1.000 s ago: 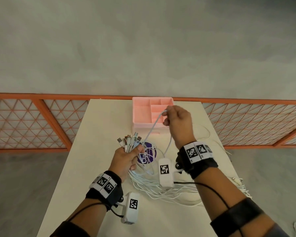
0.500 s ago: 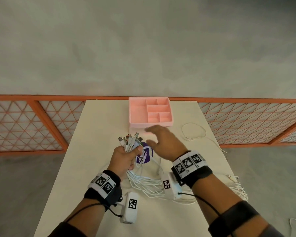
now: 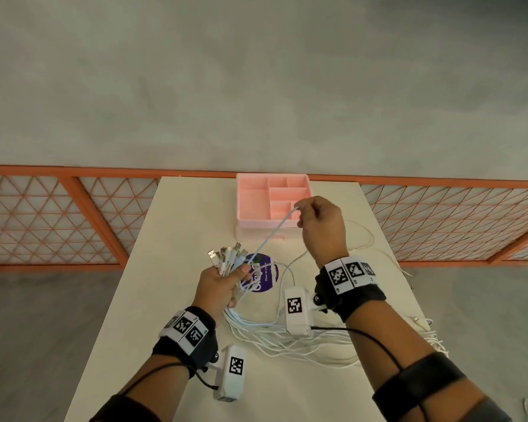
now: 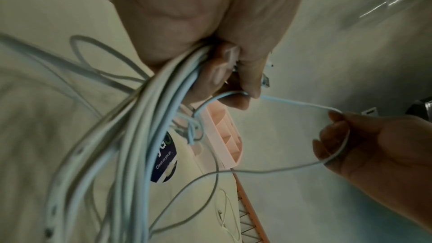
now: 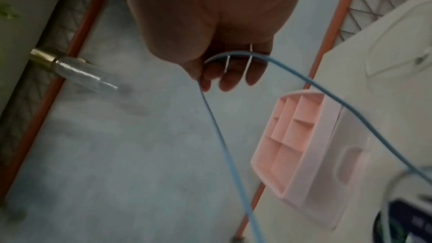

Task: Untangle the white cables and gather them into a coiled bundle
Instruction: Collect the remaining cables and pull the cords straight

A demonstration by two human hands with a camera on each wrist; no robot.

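My left hand [image 3: 226, 280] grips a bunch of white cables [image 3: 287, 339] just below their USB plugs [image 3: 226, 257], which stick up out of the fist. The cables' lengths trail down to the table toward me. My right hand [image 3: 302, 214] is raised over the pink tray's near edge and pinches a loop of one cable strand [image 3: 272, 236] that runs back to the left fist. In the left wrist view the bundle [image 4: 151, 117] passes under my curled fingers [image 4: 224, 73], and the right hand [image 4: 350, 136] holds the strand [image 4: 304, 105]. In the right wrist view the strand [image 5: 280, 64] crosses my fingers [image 5: 229, 75].
A pink compartment tray [image 3: 250, 205] stands at the table's far edge. A purple round label [image 3: 267, 277] lies under the cables. A thin cable loop [image 3: 368, 236] lies right of the tray, and more cable ends [image 3: 433, 336] hang off the right edge. An orange lattice railing [image 3: 73, 214] runs behind.
Half a second ago my right hand was low and open beside the left fist. It has since risen over the tray, pinching a strand. The left hand has stayed put.
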